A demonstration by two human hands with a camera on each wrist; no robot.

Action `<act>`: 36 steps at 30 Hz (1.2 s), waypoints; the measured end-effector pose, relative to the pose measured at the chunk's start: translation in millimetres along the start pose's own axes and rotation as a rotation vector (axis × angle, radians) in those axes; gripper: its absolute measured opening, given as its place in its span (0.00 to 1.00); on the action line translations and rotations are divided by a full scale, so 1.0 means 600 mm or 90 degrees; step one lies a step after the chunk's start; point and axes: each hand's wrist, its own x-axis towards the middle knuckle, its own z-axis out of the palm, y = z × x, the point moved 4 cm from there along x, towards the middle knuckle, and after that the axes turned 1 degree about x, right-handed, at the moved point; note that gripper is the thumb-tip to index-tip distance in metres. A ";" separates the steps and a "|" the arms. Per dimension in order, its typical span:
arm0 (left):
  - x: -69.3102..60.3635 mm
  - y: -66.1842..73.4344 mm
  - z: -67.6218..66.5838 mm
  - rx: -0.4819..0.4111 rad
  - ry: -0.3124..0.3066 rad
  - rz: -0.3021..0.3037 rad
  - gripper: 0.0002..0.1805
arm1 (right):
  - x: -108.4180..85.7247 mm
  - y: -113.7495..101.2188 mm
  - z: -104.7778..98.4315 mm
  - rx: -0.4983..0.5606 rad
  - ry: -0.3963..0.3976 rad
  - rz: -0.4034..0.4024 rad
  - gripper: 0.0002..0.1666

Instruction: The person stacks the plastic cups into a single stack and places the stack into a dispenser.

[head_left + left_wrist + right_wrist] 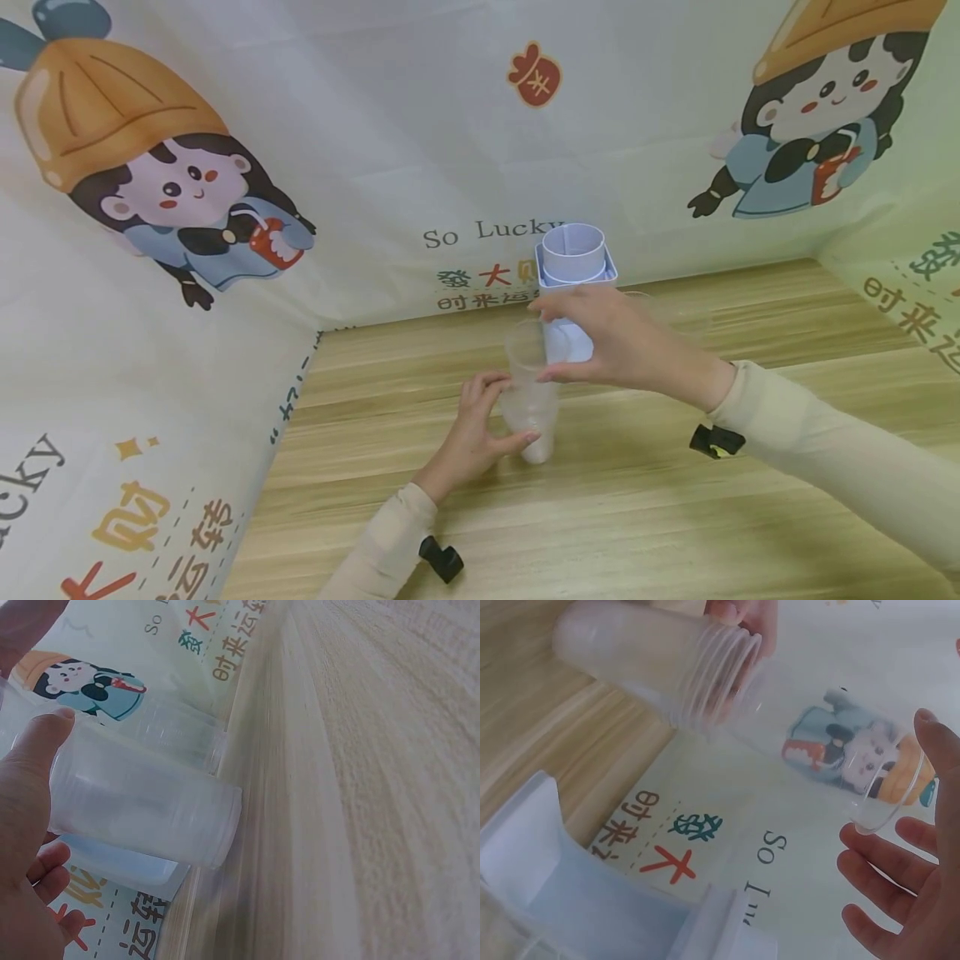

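1. Fingers of the left hand [470, 440]: curled round the cup stack [146, 795], thumb one side, fingertips the other.
2. Fingers of the right hand [633, 343]: bent round the open rim of the top cup [810, 735], thumb and fingertips on opposite sides.
3. Cup stack: thin frosted plastic, tapered, several ridged rims nested close together. Held roughly upright above the near side of the surface; can't tell if its base touches.
4. Top cup: clear, smooth, glossy, round lip. Stands well proud of the stack, lower end at the stack's ridged mouth, in line with it.
5. Just behind the cups: pale blue-white box [579, 343], hard matte plastic, squarish with rounded corners. Short round collar [573, 265] on top, thin-walled.
6. Clear cup-like piece [184, 735] beyond the stack; outline faint.
7. Surface [637, 517]: pale wood grain, streaky.
8. Backdrop [390, 125]: slightly creased white sheet, printed cartoon figures and lettering.
9. Sleeves [810, 433]: cream, close-fitting, a black clip [441, 558] at each wrist.
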 end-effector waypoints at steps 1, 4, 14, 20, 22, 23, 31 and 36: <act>0.000 0.000 0.000 0.001 0.002 0.002 0.36 | 0.000 -0.001 0.003 0.001 -0.003 -0.004 0.41; -0.001 0.000 0.000 0.003 0.005 0.004 0.36 | -0.001 -0.002 0.013 -0.007 -0.007 -0.016 0.42; -0.003 -0.005 0.002 -0.014 0.010 -0.001 0.34 | -0.008 -0.002 0.049 -0.031 -0.018 -0.026 0.44; -0.002 -0.004 0.002 -0.017 0.008 0.005 0.35 | -0.014 0.001 0.064 -0.041 -0.032 -0.020 0.44; -0.002 -0.003 0.001 -0.016 0.007 0.009 0.35 | -0.016 0.000 0.068 -0.043 -0.036 -0.017 0.44; -0.002 -0.003 0.001 -0.017 0.006 0.009 0.35 | -0.017 0.000 0.070 -0.043 -0.038 -0.018 0.44; -0.002 -0.006 0.002 -0.014 0.012 0.005 0.33 | -0.024 -0.002 0.086 -0.044 -0.055 -0.026 0.44; -0.002 -0.007 0.002 -0.008 0.017 0.012 0.34 | -0.029 0.000 0.096 -0.057 -0.064 -0.025 0.44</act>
